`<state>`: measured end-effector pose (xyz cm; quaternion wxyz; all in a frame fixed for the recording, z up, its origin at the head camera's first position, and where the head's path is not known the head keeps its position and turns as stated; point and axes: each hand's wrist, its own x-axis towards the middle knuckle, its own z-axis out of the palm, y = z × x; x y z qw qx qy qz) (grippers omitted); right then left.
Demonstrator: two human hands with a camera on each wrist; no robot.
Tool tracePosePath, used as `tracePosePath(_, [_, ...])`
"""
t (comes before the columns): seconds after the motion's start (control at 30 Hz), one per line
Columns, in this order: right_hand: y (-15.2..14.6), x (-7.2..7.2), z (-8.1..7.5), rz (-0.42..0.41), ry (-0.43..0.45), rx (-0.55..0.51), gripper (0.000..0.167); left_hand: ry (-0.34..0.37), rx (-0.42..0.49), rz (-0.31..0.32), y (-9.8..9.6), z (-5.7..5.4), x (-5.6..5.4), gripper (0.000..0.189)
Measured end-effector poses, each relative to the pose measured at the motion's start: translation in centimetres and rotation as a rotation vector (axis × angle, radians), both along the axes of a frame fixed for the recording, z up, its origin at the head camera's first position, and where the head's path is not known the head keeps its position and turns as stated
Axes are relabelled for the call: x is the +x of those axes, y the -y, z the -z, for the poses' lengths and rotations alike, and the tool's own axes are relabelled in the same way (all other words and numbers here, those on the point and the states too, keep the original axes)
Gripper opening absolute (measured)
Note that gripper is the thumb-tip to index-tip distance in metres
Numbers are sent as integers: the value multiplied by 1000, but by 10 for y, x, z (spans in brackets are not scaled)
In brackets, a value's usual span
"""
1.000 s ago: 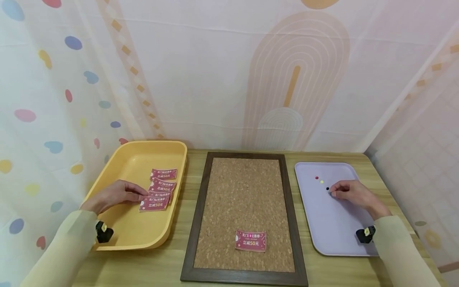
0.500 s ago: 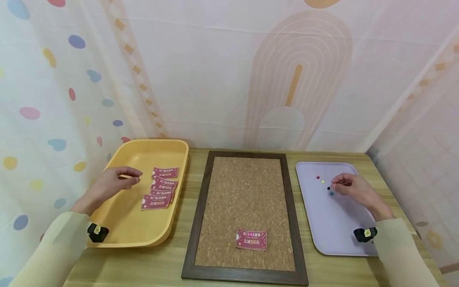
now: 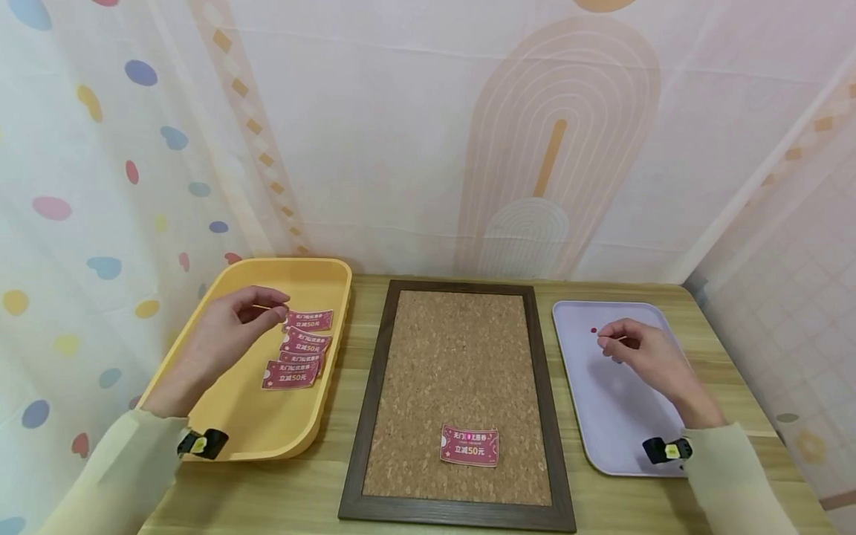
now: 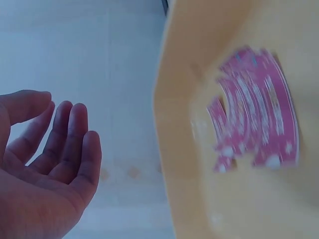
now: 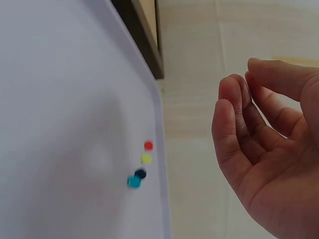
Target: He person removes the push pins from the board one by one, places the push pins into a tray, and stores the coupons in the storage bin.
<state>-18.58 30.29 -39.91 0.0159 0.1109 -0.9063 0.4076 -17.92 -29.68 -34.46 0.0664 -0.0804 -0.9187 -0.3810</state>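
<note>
My left hand (image 3: 230, 331), fingers loosely bent and holding nothing, hovers over the yellow tray (image 3: 234, 416). Its fingertips overlap the topmost of several red paper coupons (image 3: 291, 375) in the head view; these lie overlapping along the tray's right side. My right hand (image 3: 645, 355) hangs above the lilac tray (image 3: 602, 438), thumb close to the index finger with nothing visible between them. In the right wrist view a red (image 5: 148, 145), a yellow (image 5: 146, 158), a black (image 5: 140, 173) and a blue pushpin (image 5: 133, 181) lie in a row; the head view shows only the red one.
Between the trays lies a cork board (image 3: 461, 357) in a dark wooden frame. A single coupon (image 3: 469, 449) sits low on the cork, with a bright pink pin head near its top. A patterned curtain (image 3: 401, 148) rises behind the wooden table (image 3: 321, 483).
My left hand has left the coupons' edge and risen, then moved up and right over them. My right hand has let the blue pushpin lie on the tray and shifted slightly left and up.
</note>
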Motion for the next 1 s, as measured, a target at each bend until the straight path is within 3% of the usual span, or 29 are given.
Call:
tracePosePath(0.3, [22,9,0,-60,-42,-76,15,-94,75,23,-30,5,20,18])
tracePosePath(0.63, [44,20,1,-68,-86,-94,11,-74,243,113,-62,17,37,14])
tracePosePath(1.0, [68,31,4,-145,-135,-135,9,-11,245,163,-92,22,50,17])
